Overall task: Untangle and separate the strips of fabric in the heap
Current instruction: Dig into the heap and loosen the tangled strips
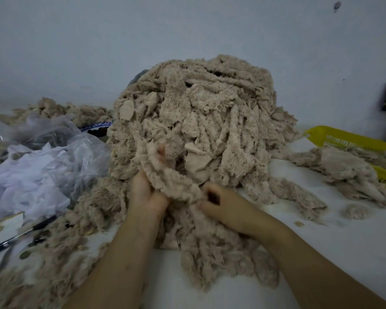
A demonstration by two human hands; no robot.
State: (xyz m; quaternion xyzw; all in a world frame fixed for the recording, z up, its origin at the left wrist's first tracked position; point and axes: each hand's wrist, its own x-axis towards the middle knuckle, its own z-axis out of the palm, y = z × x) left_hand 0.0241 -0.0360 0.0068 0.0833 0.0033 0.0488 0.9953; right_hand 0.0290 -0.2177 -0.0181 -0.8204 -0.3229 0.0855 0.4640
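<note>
A tall heap of beige fuzzy fabric strips (201, 112) rises in the middle of the white table, against the wall. One fluffy strip (165, 175) runs from the heap's front down to both my hands. My left hand (146, 192) grips it from below, its fingertips poking up through the pile at the heap's foot. Just to the right, my right hand (223, 205) pinches the same strip between thumb and curled fingers. More loose strips (212, 257) trail toward me under my wrists.
Clear plastic bags and white tissue (38, 166) lie at the left, with a black pen (20, 236) and fabric crumbs. A yellow plastic basket (352, 139) sits at the right edge behind a smaller bunch of strips (348, 172). A small tuft (354, 210) lies on the table.
</note>
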